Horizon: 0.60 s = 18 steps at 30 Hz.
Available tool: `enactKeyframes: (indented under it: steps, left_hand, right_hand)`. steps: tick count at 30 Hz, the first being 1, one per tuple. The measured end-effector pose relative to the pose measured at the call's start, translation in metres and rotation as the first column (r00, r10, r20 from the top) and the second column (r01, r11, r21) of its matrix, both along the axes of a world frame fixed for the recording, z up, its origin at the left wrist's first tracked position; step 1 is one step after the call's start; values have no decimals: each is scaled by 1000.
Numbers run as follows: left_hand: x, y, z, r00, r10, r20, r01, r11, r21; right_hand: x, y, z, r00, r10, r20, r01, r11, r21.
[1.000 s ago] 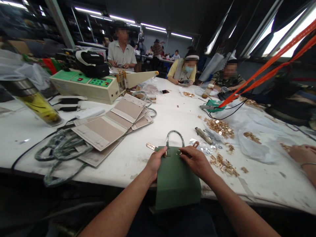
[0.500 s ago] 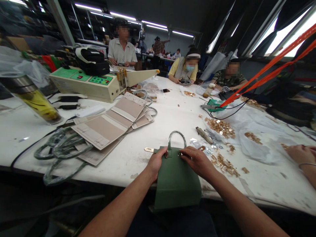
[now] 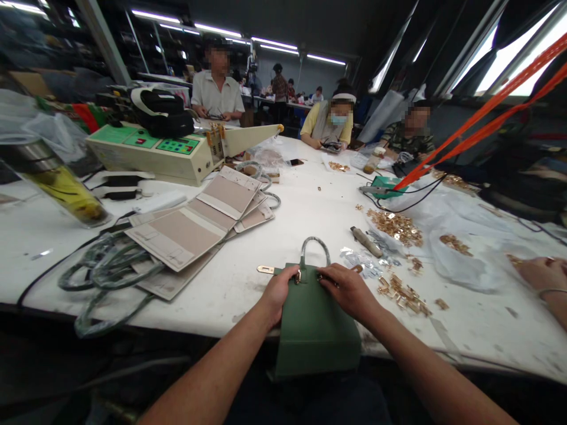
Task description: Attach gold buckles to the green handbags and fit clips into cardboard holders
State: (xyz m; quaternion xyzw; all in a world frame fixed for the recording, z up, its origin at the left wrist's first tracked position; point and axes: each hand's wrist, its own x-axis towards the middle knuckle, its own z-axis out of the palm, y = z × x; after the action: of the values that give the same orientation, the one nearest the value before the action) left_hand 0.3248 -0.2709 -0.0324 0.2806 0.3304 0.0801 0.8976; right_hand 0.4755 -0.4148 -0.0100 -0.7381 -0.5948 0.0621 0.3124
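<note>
A green handbag panel (image 3: pixel 319 330) rests at the table's front edge and hangs over it toward my lap. Its wrapped loop handle (image 3: pixel 315 241) stands up at the far end. My left hand (image 3: pixel 281 289) grips the panel's left edge, thumb beside the gold fitting at the handle's left base. A strap with a gold end plate (image 3: pixel 266 270) sticks out to the left. With bent fingers, my right hand (image 3: pixel 345 287) pinches at the fitting by the handle's right base; the fingers mostly hide what is in them. A brown strap end (image 3: pixel 357 268) shows just beyond that hand.
Flat panels with wrapped handles (image 3: pixel 177 236) are stacked left, before a cream machine (image 3: pixel 150 154) and a tilted bottle (image 3: pixel 62 183). Gold fittings (image 3: pixel 403 295), a taped tool (image 3: pixel 365 242) and orange straps (image 3: pixel 478 127) lie right. A co-worker's hand (image 3: pixel 544 277) is at far right.
My right hand has shifted slightly left along the panel's top, still at the right handle base. My left hand keeps its hold. The whole view has moved a little.
</note>
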Motion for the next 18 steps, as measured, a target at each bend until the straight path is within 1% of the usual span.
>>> enactKeyframes:
  steps: [3,6,11,15,18]
  left_hand:
    - [1,0,-1,1000,17,-15,-17,1000,19]
    - [0,-1,0,1000,10,-26,-9,1000,25]
    - [0,0,1,999,-11,-37,12,1000,27]
    - [2,1,1,999,-9,-45,10,1000,28]
    - [3,1,1,999,-3,-49,5,1000,28]
  right_hand:
    - [0,-2,-2,999,31,-4,-31,999,-4]
    - [4,-2,-4,999,48,-2,-48,999,-6]
    - [6,1,-6,998,26,49,-26,1000,-3]
    - [5,3,-7,997,35,72,-35,999,-6]
    - [3,2,-11,996,9,91,-10,1000,11]
